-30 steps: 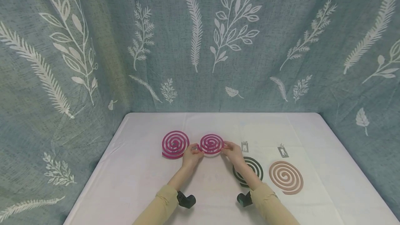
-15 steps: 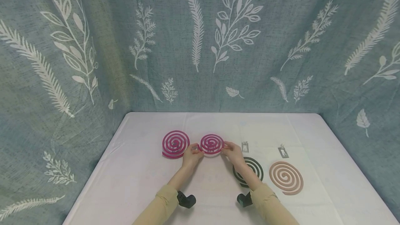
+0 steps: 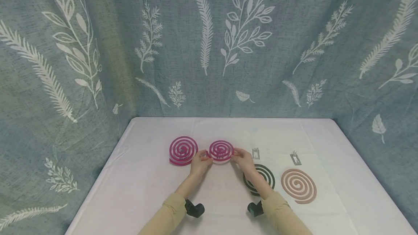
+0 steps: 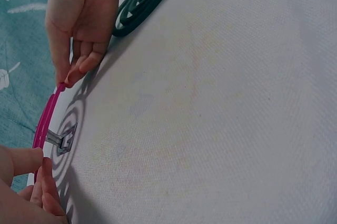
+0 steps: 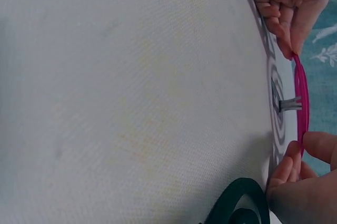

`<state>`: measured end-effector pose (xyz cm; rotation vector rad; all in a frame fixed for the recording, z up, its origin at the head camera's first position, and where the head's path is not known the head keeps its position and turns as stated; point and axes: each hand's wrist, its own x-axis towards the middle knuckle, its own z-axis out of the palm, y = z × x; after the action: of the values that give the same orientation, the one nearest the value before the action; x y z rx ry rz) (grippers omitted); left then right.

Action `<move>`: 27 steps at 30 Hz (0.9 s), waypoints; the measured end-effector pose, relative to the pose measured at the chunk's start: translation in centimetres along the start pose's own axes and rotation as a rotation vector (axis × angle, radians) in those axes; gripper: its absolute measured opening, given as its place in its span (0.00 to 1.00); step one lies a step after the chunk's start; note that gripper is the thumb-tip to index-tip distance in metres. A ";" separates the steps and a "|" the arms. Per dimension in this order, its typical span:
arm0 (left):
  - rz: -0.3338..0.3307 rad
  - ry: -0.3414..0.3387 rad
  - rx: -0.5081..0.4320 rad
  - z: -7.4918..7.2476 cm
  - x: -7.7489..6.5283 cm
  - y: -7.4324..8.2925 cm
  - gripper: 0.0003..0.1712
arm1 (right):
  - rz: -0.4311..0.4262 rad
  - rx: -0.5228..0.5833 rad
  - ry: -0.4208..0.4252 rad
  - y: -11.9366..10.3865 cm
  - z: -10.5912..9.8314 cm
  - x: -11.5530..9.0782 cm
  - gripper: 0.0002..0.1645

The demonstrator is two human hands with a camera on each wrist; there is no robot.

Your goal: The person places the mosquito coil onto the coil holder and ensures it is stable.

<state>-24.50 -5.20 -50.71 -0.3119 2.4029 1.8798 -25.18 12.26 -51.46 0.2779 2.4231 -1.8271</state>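
Note:
A pink mosquito coil (image 3: 221, 150) is held level just above the table, between both hands. My left hand (image 3: 200, 164) pinches its left edge, at the outer end of the spiral. The right hand (image 3: 244, 161) pinches the opposite edge with thumb and fingers. Under the coil stands a small metal coil stand (image 4: 65, 142), its upright prong (image 5: 290, 105) reaching the coil's underside near the middle. Whether the prong passes through the coil cannot be told. A second pink coil (image 3: 183, 149) lies left of my left hand, with a bit of grey at its centre.
A dark green coil (image 3: 273, 180) lies partly beneath the right forearm. To its right is a light brown coil (image 3: 297, 183). Two more metal stands, one upright-framed (image 3: 253, 154) and one tilted (image 3: 293, 159), lie behind them on the white-covered table (image 3: 137, 191). A patterned curtain (image 3: 209, 93) surrounds the table.

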 end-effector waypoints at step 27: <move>0.003 -0.004 -0.002 -0.1 -0.1 -0.2 0.30 | 0.005 0.001 0.002 0.1 0.1 0.0 0.26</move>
<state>-24.39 -5.32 -50.85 -0.3053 2.4001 1.8825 -25.15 12.23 -51.61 0.2857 2.4199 -1.8268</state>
